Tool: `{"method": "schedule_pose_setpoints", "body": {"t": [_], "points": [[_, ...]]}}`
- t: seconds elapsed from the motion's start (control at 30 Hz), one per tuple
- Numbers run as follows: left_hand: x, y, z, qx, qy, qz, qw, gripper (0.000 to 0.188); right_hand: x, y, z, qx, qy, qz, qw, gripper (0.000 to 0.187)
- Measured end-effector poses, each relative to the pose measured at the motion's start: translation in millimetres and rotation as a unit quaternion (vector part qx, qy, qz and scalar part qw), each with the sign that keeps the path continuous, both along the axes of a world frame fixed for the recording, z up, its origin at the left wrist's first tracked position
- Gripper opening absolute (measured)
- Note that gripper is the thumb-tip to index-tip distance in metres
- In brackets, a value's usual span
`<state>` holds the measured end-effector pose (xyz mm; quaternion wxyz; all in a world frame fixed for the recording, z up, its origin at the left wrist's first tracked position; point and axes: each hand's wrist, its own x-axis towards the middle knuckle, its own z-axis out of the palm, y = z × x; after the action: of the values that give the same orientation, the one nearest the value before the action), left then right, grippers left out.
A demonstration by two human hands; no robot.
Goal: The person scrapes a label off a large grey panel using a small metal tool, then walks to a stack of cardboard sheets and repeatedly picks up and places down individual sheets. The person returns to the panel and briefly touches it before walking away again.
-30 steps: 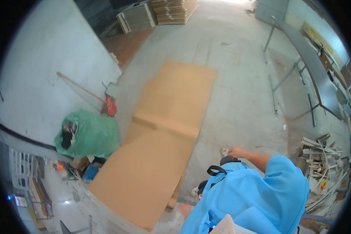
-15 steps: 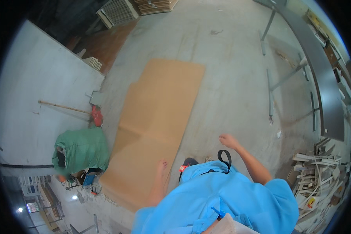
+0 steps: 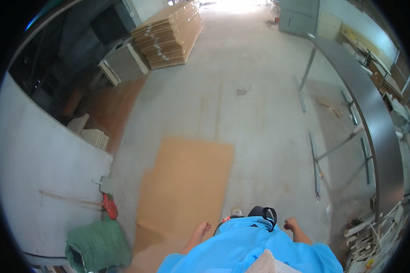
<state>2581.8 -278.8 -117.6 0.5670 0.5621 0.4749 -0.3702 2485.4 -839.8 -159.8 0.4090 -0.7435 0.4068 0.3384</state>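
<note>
My left hand (image 3: 204, 228) hangs beside my body with its fingers loosely bent and a little apart, holding nothing. It is over the right side of a large flat brown cardboard sheet (image 3: 187, 182) lying on the floor. On my other side, my right hand (image 3: 291, 223) is curled into a loose fist above the grey floor, with no object in it. My blue clothing (image 3: 259, 248) fills the lower middle, with a black strap loop (image 3: 271, 216) at its front. The near end of the cardboard runs out at the lower edge.
A long dark tabletop (image 3: 360, 100) on metal legs lines the right, with scrap strips (image 3: 373, 236) heaped below. At left are a green wrapped bundle (image 3: 98, 245), a red broom head (image 3: 109, 205) and a white wall (image 3: 41, 159). Stacked brown panels (image 3: 168, 36) stand far left.
My view has tilted up, showing more of the far floor and panel stacks. The cardboard and bundle now sit lower in view. Both hands have drawn nearer my body.
</note>
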Motion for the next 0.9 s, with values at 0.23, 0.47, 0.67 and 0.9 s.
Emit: {"method": "schedule_pose_setpoints", "body": {"t": [0.23, 0.47, 0.67, 0.9], "points": [[380.3, -41.4, 27.5, -0.022, -0.277, -0.156, 0.948, 0.029, 158.8, 0.6, -17.8, 0.035, 0.022, -0.278, 0.96, 0.012], [577.2, -25.8, 29.7, 0.019, -0.218, 0.017, 0.976, 0.033, 550.0, 0.4, -48.4, -0.183, -0.027, 0.627, 0.757, 0.022], [573.2, 23.0, 10.2, -0.118, -0.229, 0.23, 0.938, 0.016, 974.5, 74.4, 12.5, -0.013, -0.188, 0.242, 0.952, 0.023], [659.9, 103.1, -17.7, 0.003, -0.121, 0.248, 0.961, 0.019, 1277.4, 217.6, 83.8, 0.098, -0.357, 0.068, 0.926, 0.024]]}}
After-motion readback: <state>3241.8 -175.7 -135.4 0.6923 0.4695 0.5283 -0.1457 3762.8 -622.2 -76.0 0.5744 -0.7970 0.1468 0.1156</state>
